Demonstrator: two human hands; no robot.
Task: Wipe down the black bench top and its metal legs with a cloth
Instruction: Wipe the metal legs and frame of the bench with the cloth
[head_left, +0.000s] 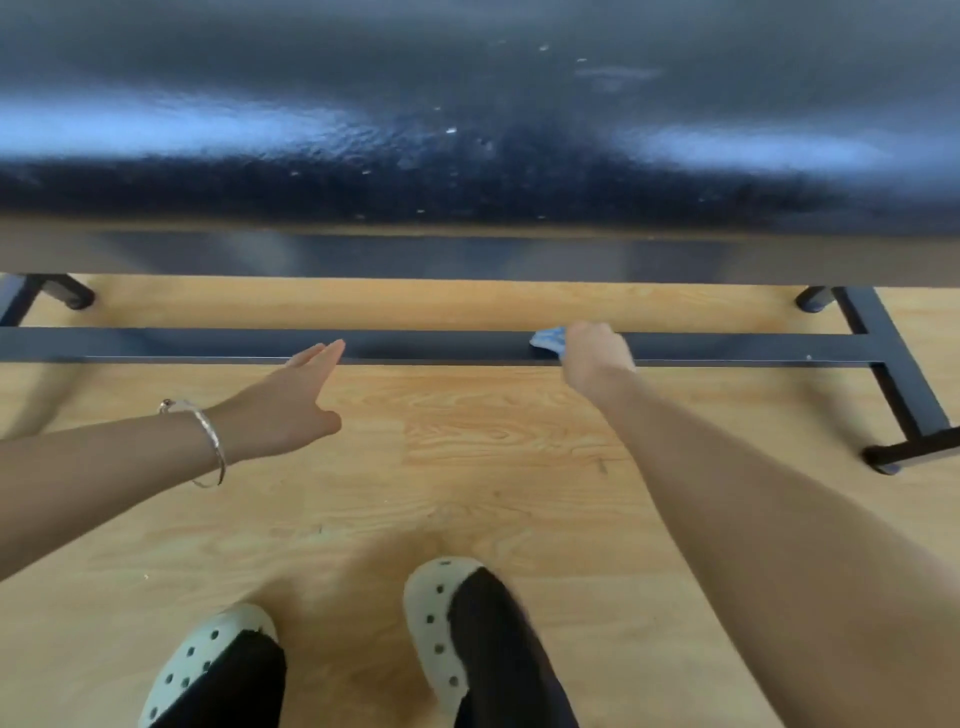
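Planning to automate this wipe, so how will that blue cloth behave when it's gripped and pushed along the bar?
The blue cloth looks bunched under the right hand, so it is probably floppy and light. Pushed along the smooth metal crossbar, it likely slides easily but may bunch further.

The bench top (467, 130) overhangs the low crossbar (208, 345), with bare wooden floor (467, 467) open in front.
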